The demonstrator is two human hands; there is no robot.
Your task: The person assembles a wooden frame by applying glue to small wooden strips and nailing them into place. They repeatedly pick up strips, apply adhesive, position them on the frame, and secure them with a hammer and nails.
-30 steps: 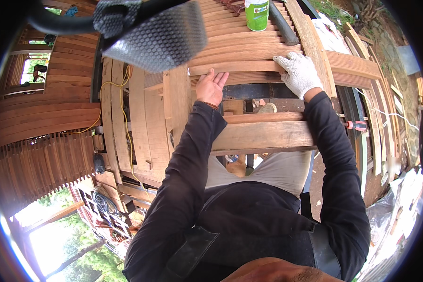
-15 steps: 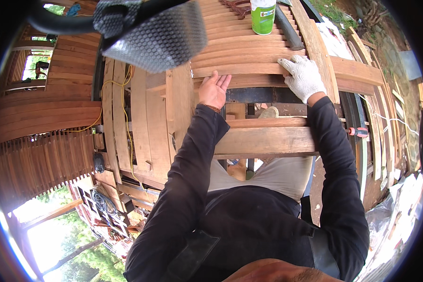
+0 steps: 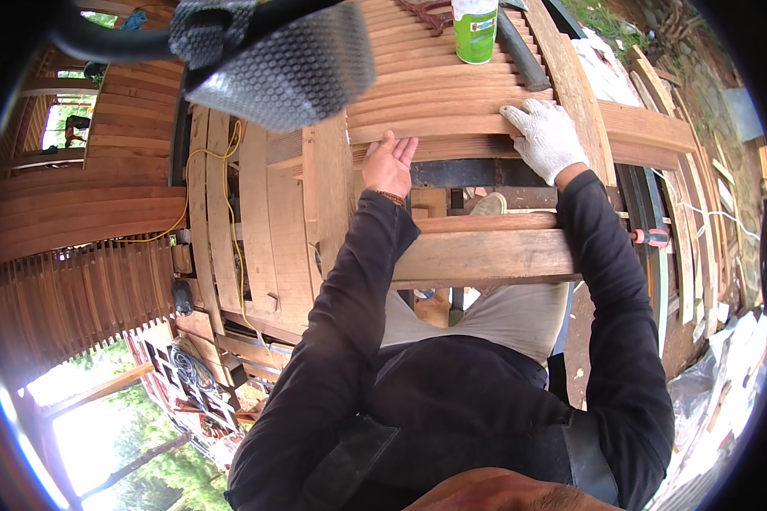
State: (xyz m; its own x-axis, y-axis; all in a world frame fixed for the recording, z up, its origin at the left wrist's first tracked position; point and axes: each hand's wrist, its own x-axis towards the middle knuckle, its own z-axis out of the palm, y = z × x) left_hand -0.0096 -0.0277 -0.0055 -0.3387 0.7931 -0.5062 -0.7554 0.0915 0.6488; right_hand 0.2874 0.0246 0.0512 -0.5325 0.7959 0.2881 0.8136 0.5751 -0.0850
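A reddish-brown wooden slat (image 3: pixel 452 124) lies across the front of a row of similar slats. My bare left hand (image 3: pixel 389 166) is palm up at the slat's near edge, fingers stretched and slightly apart, their tips touching that edge. The white-gloved right hand (image 3: pixel 547 140) rests over the slat's right part, with bent fingers gripping it; the underside of the grip is hidden. Just below runs a dark metal bar (image 3: pixel 477 174). Closer to me, a thick wooden plank (image 3: pixel 486 258) spans above my legs.
A green-and-white can (image 3: pixel 475 36) and a hammer-like tool with a dark bar (image 3: pixel 522 53) lie beyond the slats. An upright-running board (image 3: pixel 584 111) borders them at right. A red-handled screwdriver (image 3: pixel 650 238) lies farther right. A yellow cord (image 3: pixel 230 204) crosses boards at left.
Both hands stay at the slat. The right glove has shifted very slightly left, and the whole view has moved a little.
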